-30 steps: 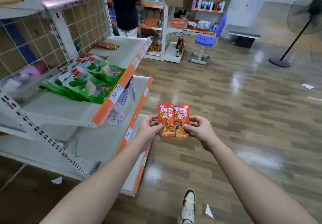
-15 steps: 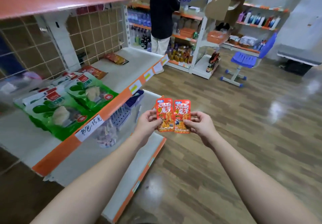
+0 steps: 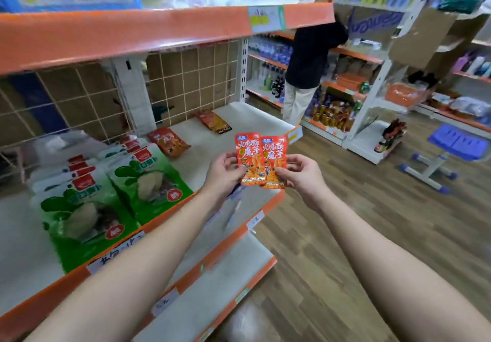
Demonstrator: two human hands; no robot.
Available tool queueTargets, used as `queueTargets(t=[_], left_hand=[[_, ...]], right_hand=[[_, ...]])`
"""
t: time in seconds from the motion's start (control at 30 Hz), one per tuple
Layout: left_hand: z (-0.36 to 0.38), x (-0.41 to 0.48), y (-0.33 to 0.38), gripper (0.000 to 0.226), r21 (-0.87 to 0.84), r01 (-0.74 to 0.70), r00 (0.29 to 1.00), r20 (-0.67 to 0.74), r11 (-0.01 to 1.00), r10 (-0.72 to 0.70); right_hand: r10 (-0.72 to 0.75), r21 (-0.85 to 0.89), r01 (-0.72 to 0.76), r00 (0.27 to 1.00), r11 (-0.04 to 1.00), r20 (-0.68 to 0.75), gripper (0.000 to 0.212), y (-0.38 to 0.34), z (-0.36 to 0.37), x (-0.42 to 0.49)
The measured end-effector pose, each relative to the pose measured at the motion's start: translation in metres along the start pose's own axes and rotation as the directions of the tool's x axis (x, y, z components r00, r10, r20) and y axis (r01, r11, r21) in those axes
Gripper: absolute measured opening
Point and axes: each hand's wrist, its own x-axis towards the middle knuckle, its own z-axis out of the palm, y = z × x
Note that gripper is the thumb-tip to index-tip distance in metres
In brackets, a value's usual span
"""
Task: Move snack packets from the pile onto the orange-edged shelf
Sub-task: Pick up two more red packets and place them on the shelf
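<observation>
Hovering at frame centre, over the front lip of the white orange-edged shelf (image 3: 53,296): two small red foil snack packets (image 3: 249,155), upright, side by side, inner edges touching. Bare white board lies just behind them, between large green pouches (image 3: 148,182) at left and darker red-brown packets (image 3: 170,142) further back. Left hand (image 3: 223,171) pinches the left packet's lower part; right hand (image 3: 303,174) pinches the right one's. Both forearms extend from the lower frame, fingers curled.
</observation>
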Motion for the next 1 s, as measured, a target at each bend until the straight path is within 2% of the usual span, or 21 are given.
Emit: queueTargets(t=[0.17, 0.3, 0.43, 0.6, 0.73, 0.83, 0.9, 1.0], left_hand=[[-0.020, 0.046, 0.008, 0.068, 0.220, -0.094, 0.985, -0.120, 0.971, 0.122], [-0.042, 0.061, 0.016, 0.089, 0.315, -0.131, 0.968, -0.163, 0.940, 0.190], [-0.064, 0.067, 0.023, 0.079, 0.405, -0.108, 0.954, -0.215, 0.908, 0.209], [-0.081, 0.072, 0.030, 0.070, 0.582, -0.037, 0.929, -0.280, 0.813, 0.242], [-0.089, 0.069, 0.047, 0.069, 0.620, -0.003, 0.913, -0.317, 0.785, 0.255], [-0.096, 0.063, 0.054, 0.068, 0.636, 0.030, 0.896, -0.360, 0.771, 0.262], [-0.101, 0.059, 0.054, 0.067, 0.674, 0.078, 0.885, -0.386, 0.735, 0.260], [-0.107, 0.058, 0.052, 0.067, 0.773, 0.135, 0.877, -0.384, 0.620, 0.288]], right_hand=[[-0.023, 0.031, 0.020, 0.994, 0.999, 0.109, 0.022, -0.018, 0.023, 0.064], [-0.033, -0.002, 0.035, 0.977, 0.999, 0.209, 0.026, -0.022, 0.050, 0.103], [-0.068, -0.034, 0.081, 0.952, 0.996, 0.298, 0.027, -0.024, 0.085, 0.136], [-0.079, -0.016, 0.094, 0.902, 0.995, 0.424, 0.023, -0.022, 0.125, 0.169], [-0.109, -0.015, 0.142, 0.817, 0.990, 0.567, 0.033, -0.020, 0.146, 0.186], [-0.086, 0.001, 0.111, 0.760, 0.994, 0.645, 0.031, -0.013, 0.159, 0.196], [-0.086, -0.018, 0.130, 0.750, 0.991, 0.656, 0.025, -0.007, 0.163, 0.199], [-0.112, -0.073, 0.197, 0.781, 0.978, 0.614, 0.029, -0.001, 0.164, 0.200]])
